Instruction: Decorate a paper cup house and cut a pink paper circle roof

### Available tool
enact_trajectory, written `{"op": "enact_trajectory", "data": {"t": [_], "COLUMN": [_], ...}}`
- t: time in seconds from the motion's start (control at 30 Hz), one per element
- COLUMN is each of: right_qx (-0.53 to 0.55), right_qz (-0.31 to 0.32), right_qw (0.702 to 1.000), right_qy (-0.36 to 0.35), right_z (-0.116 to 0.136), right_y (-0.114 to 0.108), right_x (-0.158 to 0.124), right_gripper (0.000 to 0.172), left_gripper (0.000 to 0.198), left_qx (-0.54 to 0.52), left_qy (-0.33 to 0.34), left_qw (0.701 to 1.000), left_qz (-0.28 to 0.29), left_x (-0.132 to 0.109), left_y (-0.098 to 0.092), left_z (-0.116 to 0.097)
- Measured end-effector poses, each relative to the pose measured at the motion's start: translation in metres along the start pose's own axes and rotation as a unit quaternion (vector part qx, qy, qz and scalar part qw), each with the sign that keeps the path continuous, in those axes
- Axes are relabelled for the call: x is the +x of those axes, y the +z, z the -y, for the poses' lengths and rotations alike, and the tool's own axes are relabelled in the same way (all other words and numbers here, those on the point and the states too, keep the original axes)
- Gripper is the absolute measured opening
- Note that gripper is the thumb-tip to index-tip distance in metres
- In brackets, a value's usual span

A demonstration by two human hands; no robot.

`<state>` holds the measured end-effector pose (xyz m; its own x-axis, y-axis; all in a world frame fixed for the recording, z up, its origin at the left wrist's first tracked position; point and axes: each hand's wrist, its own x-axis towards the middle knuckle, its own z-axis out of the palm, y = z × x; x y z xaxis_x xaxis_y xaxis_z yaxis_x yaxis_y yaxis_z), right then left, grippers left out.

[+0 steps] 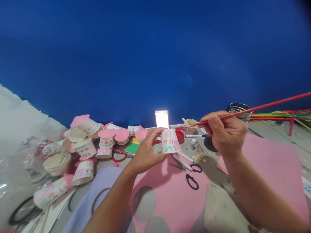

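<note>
My left hand point(145, 150) is closed on an upside-down white paper cup point(170, 144), gripping it from its left side. A purple window, red flowers, green grass and a pink door are drawn on the cup. In my right hand point(225, 133) a long red paintbrush point(264, 106) is pinched, its handle slanting up to the right. Its red-coated bristles are up and right of the cup, by a small pot of red paint point(180, 136). Black-handled scissors point(192, 181) and markers point(183, 162) lie below the cup on pink paper point(170, 200) with round cut-outs.
Several decorated paper cups point(85, 149), some with pink paper roofs, crowd the left side. Red-handled scissors point(119, 156) lie near them. A lit phone point(162, 119) stands against the blue wall. A speckled cup point(190, 128), a jar point(239, 108) and more pink paper point(272, 168) are on the right.
</note>
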<state>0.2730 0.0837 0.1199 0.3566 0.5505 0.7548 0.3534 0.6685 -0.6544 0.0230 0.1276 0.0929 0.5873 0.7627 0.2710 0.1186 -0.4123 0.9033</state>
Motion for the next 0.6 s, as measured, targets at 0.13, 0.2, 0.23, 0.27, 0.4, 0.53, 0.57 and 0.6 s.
{"op": "enact_trajectory", "data": {"t": [0.13,0.2,0.23,0.27,0.4,0.53,0.57,0.6], "right_qx": [-0.010,-0.012,-0.012,-0.013,-0.075,-0.238,-0.282,-0.322], "right_qz": [0.022,0.033,0.035,0.035,0.049,0.173,0.213,0.249], "right_qw": [1.000,0.999,0.999,0.999,0.996,0.955,0.932,0.908], "right_qy": [0.009,0.018,0.023,0.025,0.014,0.049,0.075,0.103], "right_z": [0.005,0.008,0.009,0.010,0.004,-0.016,-0.022,-0.027], "right_y": [-0.003,-0.003,-0.003,-0.003,-0.004,-0.001,0.002,0.004], "right_x": [-0.001,-0.002,-0.002,-0.002,0.005,0.009,0.009,0.009], "right_gripper": [0.024,0.022,0.022,0.022,0.026,0.032,0.033,0.035], "left_gripper": [0.071,0.069,0.069,0.069,0.069,0.067,0.069,0.072], "left_qx": [0.029,0.011,0.004,0.004,0.048,0.056,0.048,0.036], "left_qy": [-0.008,-0.005,-0.004,-0.004,-0.025,-0.095,-0.115,-0.130], "left_qw": [0.999,1.000,1.000,1.000,0.998,0.990,0.987,0.983], "left_qz": [-0.015,-0.020,-0.020,-0.021,-0.038,-0.090,-0.105,-0.124], "left_x": [-0.004,-0.006,-0.008,-0.009,-0.024,-0.056,-0.066,-0.076], "left_y": [-0.004,-0.003,-0.002,-0.001,-0.004,-0.021,-0.026,-0.030], "left_z": [-0.005,-0.009,-0.011,-0.012,-0.017,-0.010,-0.007,-0.003]}}
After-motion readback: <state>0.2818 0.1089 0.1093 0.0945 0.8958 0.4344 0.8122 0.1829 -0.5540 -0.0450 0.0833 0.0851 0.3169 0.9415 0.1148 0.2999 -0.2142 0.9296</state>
